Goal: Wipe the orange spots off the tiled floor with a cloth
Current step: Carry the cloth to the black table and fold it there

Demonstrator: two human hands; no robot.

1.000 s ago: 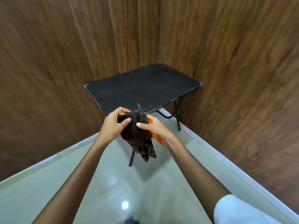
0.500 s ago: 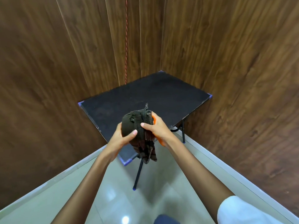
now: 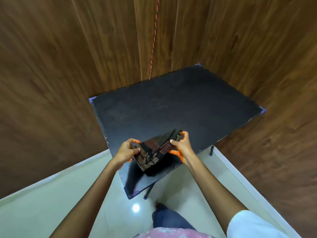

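A dark brown patterned cloth [image 3: 155, 149] is stretched between both hands just above the near part of a black folding table [image 3: 180, 103]. My left hand [image 3: 127, 151] pinches its left edge and my right hand [image 3: 181, 145] grips its right edge. Orange stains show on the fingers and palms of both hands. The pale glossy tiled floor [image 3: 56, 194] lies below; I see no orange spots on the visible part.
Dark wood-panelled walls [image 3: 51, 66] close in the corner on the left, back and right, with a white skirting strip [image 3: 240, 177] along their base. A thin red cord [image 3: 153, 43] hangs on the back wall. My leg in blue trousers [image 3: 168, 219] stands by the table's near leg [image 3: 149, 191].
The view has come closer and tilted down over the table. The cloth, bunched and hanging between the hands before, is now spread apart between them just above the tabletop.
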